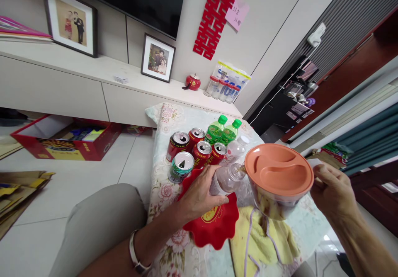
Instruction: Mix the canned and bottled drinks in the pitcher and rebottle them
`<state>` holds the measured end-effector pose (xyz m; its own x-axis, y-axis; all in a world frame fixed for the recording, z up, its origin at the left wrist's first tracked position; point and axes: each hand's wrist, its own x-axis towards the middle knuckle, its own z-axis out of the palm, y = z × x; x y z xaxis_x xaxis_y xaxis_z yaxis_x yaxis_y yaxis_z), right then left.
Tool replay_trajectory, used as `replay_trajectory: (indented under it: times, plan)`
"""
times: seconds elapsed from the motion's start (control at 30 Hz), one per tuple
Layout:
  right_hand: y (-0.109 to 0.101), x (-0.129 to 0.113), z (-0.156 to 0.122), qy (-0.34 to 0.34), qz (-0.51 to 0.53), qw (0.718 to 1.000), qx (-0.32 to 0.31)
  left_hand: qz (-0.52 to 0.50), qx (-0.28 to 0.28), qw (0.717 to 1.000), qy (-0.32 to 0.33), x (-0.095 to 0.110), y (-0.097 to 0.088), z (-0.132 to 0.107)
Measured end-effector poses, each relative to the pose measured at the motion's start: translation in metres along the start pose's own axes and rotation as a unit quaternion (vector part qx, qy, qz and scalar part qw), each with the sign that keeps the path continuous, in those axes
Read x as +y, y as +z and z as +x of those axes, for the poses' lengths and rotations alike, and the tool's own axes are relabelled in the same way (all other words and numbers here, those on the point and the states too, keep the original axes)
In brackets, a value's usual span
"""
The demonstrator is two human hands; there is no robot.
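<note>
My left hand [200, 190] is wrapped round a clear plastic bottle [228, 177], which is tilted with its open mouth to the right. My right hand [334, 185] grips the handle of a clear pitcher [270, 202] with an orange lid [280, 169]. The pitcher's spout meets the bottle's mouth, and brownish liquid shows there. Under my left hand lies a red scalloped tray [222, 231]. A yellow cloth [264, 244] is spread beneath the pitcher. Behind the bottle stands another clear bottle with a white cap [238, 148].
Several opened drink cans [202, 152] and two green-capped bottles [219, 129] stand on the flowered tablecloth [168, 119]. Along the wall runs a white cabinet [124, 78] with framed photos [158, 57] and glass jars [220, 88]. A red box [68, 140] sits on the floor.
</note>
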<state>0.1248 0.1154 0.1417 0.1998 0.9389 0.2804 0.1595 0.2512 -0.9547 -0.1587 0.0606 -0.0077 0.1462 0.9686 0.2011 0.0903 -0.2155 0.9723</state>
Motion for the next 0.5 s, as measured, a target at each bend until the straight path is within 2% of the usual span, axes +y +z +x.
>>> replay_trajectory:
  times: [0.5]
  plan:
    - [-0.0039,0.0049,0.0035,0.014,-0.025,0.999,0.025,0.001,-0.004,1.000,-0.005,0.0017,-0.0015,-0.0012]
